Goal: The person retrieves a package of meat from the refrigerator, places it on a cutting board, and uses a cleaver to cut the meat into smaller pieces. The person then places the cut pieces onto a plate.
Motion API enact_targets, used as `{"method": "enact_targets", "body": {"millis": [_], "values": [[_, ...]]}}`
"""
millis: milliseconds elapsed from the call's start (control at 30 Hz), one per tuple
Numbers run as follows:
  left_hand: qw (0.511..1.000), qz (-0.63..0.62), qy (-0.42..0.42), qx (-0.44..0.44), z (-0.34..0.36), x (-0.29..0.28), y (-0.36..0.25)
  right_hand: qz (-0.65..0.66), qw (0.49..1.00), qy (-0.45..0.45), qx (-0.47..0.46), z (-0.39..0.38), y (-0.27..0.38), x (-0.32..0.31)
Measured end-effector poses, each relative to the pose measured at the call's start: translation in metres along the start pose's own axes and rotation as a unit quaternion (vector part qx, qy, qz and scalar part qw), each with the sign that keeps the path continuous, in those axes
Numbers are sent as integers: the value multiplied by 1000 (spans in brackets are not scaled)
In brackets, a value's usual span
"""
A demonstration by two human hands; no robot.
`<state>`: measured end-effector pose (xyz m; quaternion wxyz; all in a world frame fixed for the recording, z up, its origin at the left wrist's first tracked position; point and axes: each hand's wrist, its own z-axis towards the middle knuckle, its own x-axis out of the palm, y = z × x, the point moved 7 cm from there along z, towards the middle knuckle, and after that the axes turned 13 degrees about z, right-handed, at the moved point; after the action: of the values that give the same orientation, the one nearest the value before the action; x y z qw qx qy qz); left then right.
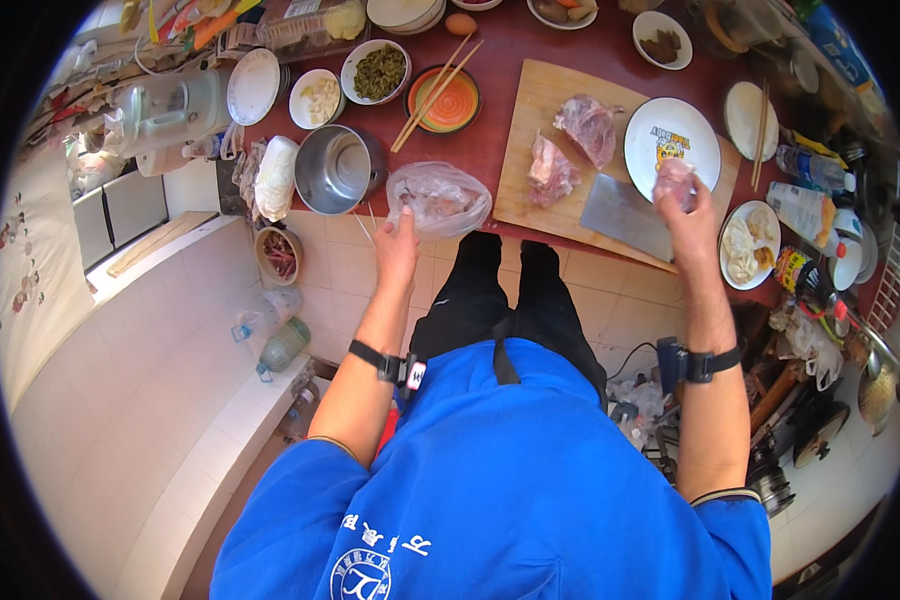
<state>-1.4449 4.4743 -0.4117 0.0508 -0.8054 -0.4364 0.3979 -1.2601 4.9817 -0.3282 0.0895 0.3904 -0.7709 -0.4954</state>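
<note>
My right hand (688,222) grips a piece of raw meat (676,180) at the near edge of a white plate (660,130) with a printed cartoon. The plate rests on a wooden cutting board (540,95). Two larger pieces of raw meat, one farther back (587,128) and one nearer (552,172), lie on the board left of the plate. Beside them is the broad blade of a cleaver (625,215). My left hand (398,245) has its fingers closed at the near left edge of a clear plastic bag (440,195) by the table's front edge; something pinkish shows inside.
A steel pot (338,168) stands left of the bag. Behind are an orange bowl (445,100) with chopsticks (435,95) across it, a bowl of chopped greens (378,72) and an egg (460,24). At right are a plate of food (750,245) and several bottles.
</note>
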Motion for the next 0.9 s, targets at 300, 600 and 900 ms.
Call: {"method": "enact_targets", "body": {"millis": [300,600,900], "values": [[987,-41,21,153,8,28,-24,24,981,191,4,-95,42,146],[960,-26,91,263,-38,32,-62,-34,960,253,-111,-99,78,251],[962,-60,55,260,-27,13,-50,-346,873,198,-282,-76,10,315]]}}
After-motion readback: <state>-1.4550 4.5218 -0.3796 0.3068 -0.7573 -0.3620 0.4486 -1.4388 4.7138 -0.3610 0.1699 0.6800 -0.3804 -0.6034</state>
